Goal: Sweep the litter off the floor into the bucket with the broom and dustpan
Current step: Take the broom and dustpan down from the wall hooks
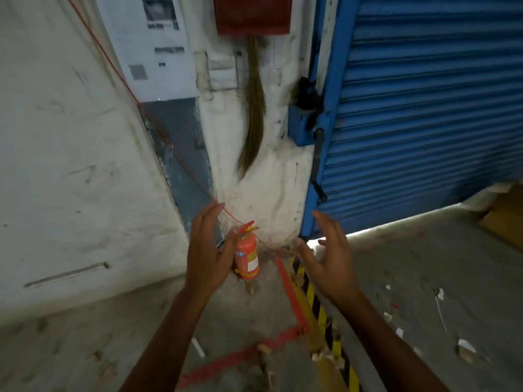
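Fetching step: left hand and right hand, both released and empty, reach below the hanging broom; next, raise them to grasp it.

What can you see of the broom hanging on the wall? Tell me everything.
The broom is a long soft tuft of olive-brown fibres hanging brush end down against the white pillar. Its top vanishes under the red box, so any handle or hook is hidden. The fibres widen midway, then taper to a tip curling slightly left, above the floor. The blue shutter frame stands to its right. Neither the left hand nor the right hand touches it.
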Motion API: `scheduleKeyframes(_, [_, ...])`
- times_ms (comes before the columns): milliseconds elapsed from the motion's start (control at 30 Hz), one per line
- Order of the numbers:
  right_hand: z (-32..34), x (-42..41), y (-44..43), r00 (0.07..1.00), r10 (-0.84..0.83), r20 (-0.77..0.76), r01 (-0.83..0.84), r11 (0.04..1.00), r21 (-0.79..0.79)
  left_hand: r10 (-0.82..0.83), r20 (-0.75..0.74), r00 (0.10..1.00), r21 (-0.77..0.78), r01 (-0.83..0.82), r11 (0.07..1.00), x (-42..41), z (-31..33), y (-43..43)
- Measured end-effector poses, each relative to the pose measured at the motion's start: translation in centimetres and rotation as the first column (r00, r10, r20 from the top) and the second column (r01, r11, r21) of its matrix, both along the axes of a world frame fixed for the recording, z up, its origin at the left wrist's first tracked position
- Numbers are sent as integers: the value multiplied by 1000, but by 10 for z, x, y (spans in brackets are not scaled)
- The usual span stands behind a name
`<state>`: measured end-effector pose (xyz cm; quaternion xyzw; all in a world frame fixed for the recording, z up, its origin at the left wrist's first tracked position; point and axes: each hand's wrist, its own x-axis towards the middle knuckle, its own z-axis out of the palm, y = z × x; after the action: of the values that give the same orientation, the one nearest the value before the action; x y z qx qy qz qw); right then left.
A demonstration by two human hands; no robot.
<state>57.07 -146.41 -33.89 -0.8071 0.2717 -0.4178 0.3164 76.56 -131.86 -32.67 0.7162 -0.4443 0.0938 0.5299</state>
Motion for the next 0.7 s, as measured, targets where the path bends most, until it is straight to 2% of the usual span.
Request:
scheduleKeyframes(67, [27, 23, -35, 999, -25, 31, 25, 1000, -12, -13, 40, 999, -28, 15, 1000, 26, 29, -39])
scheduleKeyframes(167, [67, 58, -94, 994, -10, 107, 15, 998, -54, -18, 175, 984, -60, 29, 998, 64, 73, -96])
scheduleKeyframes(300, [107, 101, -178, 984, 35, 175, -11, 991, -134, 17, 246, 969, -98, 8, 995, 106, 118, -169])
scheduleKeyframes(533, [194, 177, -318, 955, 162, 249, -85, 951, -296, 144, 405, 903, -201, -66, 977, 167, 205, -296])
scheduleKeyframes(700, [265, 226, -390, 919, 257, 298, -124, 909, -399, 247, 464, 851, -245, -144, 959, 198, 286, -358])
